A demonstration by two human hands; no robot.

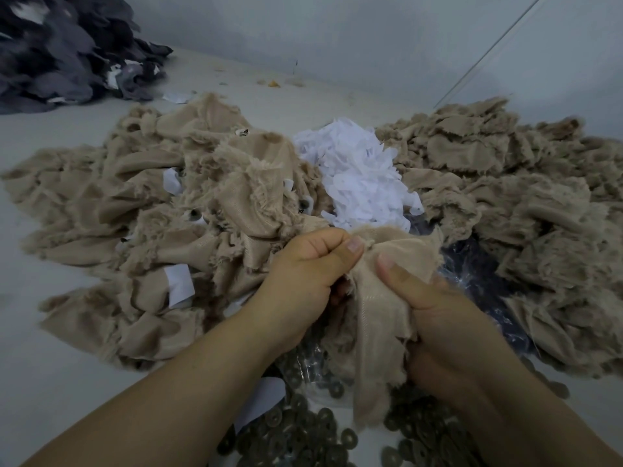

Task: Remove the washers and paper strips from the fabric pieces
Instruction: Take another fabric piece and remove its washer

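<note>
Frayed beige fabric heaps [141,210] crowd the bench [50,382] both sides, white paper strips [357,176] piled between, dark ring washers [303,429] scattered nearest. Left hand [303,278] and right hand [438,311] both pinch one fuzzy-edged fabric piece [377,318] above the washers.

Bare table [54,382] lies open at the near left and toward the far wall. Tan fabric heaps, left [135,210] and right [505,203], flank a white paper pile [357,176]. Washers [303,433] crowd the near edge, seemingly over clear plastic.
</note>
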